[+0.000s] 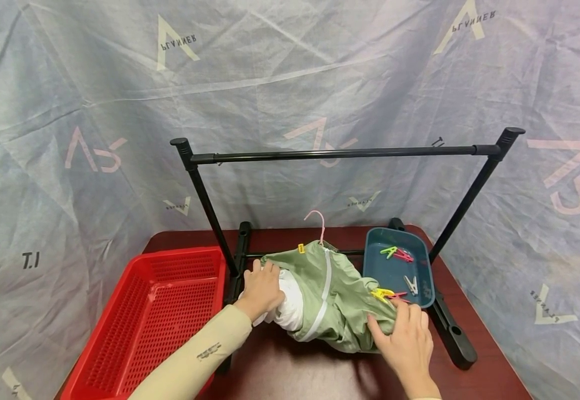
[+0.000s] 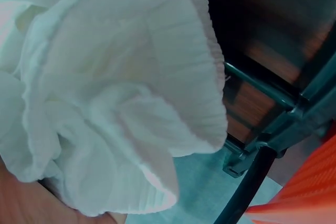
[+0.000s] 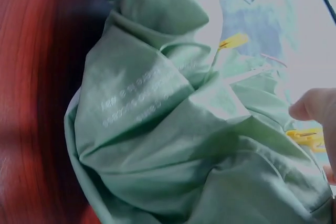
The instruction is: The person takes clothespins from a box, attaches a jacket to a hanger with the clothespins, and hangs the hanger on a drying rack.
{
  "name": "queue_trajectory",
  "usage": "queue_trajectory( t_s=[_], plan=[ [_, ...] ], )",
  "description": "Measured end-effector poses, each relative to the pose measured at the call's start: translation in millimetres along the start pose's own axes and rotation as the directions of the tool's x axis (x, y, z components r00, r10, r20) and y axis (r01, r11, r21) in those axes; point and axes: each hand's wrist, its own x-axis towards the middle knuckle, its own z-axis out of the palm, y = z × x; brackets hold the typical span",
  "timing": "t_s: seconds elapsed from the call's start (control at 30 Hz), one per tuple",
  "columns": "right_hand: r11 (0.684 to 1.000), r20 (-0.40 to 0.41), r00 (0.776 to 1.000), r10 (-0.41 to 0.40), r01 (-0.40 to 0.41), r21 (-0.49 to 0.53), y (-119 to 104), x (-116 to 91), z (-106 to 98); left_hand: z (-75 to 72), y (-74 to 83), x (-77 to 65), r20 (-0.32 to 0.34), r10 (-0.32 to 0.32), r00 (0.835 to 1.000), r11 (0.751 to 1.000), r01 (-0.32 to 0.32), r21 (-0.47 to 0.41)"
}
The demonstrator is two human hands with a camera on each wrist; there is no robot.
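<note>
A light green jacket (image 1: 350, 300) with a white strip and white lining (image 1: 290, 300) lies bunched over the table, a pink hanger (image 1: 315, 214) hook rising from its top. My left hand (image 1: 262, 286) grips the jacket's left side where the white cloth shows. In the left wrist view, a gathered white edge (image 2: 194, 93) fills much of the picture, with part of that hand below it. At the jacket's right end, my right hand (image 1: 410, 333) has thumb and fingers spread by the green cloth. Small printed lettering marks the fabric in the right wrist view.
A red basket (image 1: 137, 333) stands at left. A blue tray (image 1: 370, 250) at right holds several clothespins (image 1: 397, 254); a yellow clothespin (image 1: 382, 293) is beside the jacket. A black rack (image 1: 345, 154) spans above the brown table (image 1: 270, 366).
</note>
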Motion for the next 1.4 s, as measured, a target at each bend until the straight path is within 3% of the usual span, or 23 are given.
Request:
queue_trajectory(
  t_s=[0.23,0.6,0.8,1.0,1.17,1.4],
  plan=[
    [0.999,0.055,0.997,0.054,-0.054,0.007,-11,2,-3,3.8,1.7,8.7,0.018,-0.036,0.999,0.999,0.036,-0.015],
    [0.996,0.135,0.987,0.082,-0.086,0.021,-15,7,-6,9.1,4.4,21.3,-0.038,-0.071,0.997,0.995,0.068,-0.076],
    [0.998,0.124,0.991,0.055,-0.057,0.012,-13,8,-5,12.0,5.9,26.9,-0.023,-0.089,0.996,0.991,0.086,-0.101],
    [1.000,0.135,0.991,-0.024,0.024,0.006,-9,10,-7,14.2,8.7,31.4,0.029,-0.114,0.993,0.985,0.117,-0.128],
    [0.998,0.237,0.970,-0.055,0.054,0.014,-7,14,-13,19.2,9.7,33.2,0.063,-0.129,0.990,0.982,0.136,-0.129],
    [0.997,0.379,0.922,-0.072,0.063,0.036,-4,17,-18,21.8,9.6,33.2,0.046,-0.126,0.991,0.982,0.131,-0.135]
  ],
)
